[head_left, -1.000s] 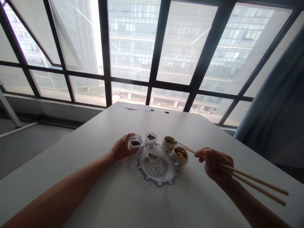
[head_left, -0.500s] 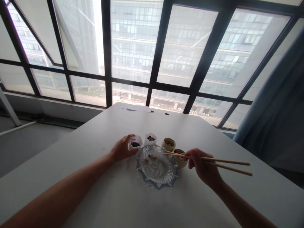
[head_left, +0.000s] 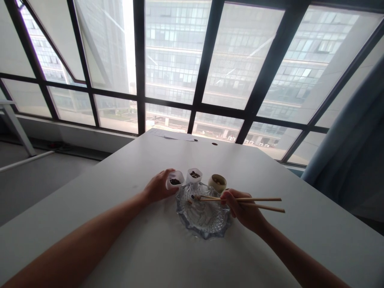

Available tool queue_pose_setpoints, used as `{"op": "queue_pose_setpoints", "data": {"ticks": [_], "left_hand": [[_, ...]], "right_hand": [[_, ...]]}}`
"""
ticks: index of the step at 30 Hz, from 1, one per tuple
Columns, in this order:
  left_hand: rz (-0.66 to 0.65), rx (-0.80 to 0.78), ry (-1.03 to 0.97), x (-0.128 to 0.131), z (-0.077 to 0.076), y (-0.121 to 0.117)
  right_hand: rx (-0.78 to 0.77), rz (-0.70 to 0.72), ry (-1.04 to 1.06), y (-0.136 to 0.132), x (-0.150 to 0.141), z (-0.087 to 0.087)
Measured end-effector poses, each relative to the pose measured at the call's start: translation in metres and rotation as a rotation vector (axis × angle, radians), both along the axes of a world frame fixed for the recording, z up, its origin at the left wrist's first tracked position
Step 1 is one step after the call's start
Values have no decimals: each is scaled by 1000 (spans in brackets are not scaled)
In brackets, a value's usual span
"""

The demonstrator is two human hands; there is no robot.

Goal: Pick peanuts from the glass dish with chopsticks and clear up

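My left hand point(head_left: 158, 186) grips a small white cup point(head_left: 174, 184) that holds dark bits. Against the cup's right side stands a glass bowl point(head_left: 204, 228) with a scalloped rim. A few small items, dark and tan, lie toward the bowl's back left. My right hand point(head_left: 241, 210) is closed around a pair of chopsticks point(head_left: 255, 200). Their tips reach over the bowl to those small items; I cannot tell whether they pinch one. Behind the bowl are a second white cup point(head_left: 194, 171) with dark seeds and a tan cup point(head_left: 217, 177) with pale round pieces.
Another tan cup is mostly hidden behind my right hand. White paper point(head_left: 168, 135) lies at the far end of the white table point(head_left: 132, 240). Windows stand beyond it, and a blue curtain point(head_left: 342, 128) hangs on the right.
My right hand has moved left with the chopsticks, bringing their tips from the bowl's right rim to the small items inside. The left hand still holds the white cup. The view shifted slightly.
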State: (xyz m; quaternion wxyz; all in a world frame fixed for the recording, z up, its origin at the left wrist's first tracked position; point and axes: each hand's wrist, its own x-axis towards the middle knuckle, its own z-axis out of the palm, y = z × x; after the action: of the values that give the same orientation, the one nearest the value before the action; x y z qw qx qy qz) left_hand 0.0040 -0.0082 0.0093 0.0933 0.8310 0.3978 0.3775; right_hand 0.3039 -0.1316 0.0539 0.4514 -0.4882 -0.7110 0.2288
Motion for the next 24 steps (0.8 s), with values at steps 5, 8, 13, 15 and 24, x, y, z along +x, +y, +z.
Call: {"op": "queue_pose_setpoints", "data": {"ticks": [5, 8, 13, 15, 24], "left_hand": [[-2, -11, 21, 0, 2, -2], [4, -20, 27, 0, 4, -3], [4, -27, 33, 1, 4, -3], [8, -28, 31, 1, 4, -2], [10, -34, 25, 0, 2, -2]], "right_hand": [[10, 24, -25, 5, -4, 5], [23, 44, -57, 9, -3, 6], [42, 99, -56, 11, -3, 5], [53, 111, -30, 10, -4, 3], [-20, -72, 286, 2, -9, 2]]}}
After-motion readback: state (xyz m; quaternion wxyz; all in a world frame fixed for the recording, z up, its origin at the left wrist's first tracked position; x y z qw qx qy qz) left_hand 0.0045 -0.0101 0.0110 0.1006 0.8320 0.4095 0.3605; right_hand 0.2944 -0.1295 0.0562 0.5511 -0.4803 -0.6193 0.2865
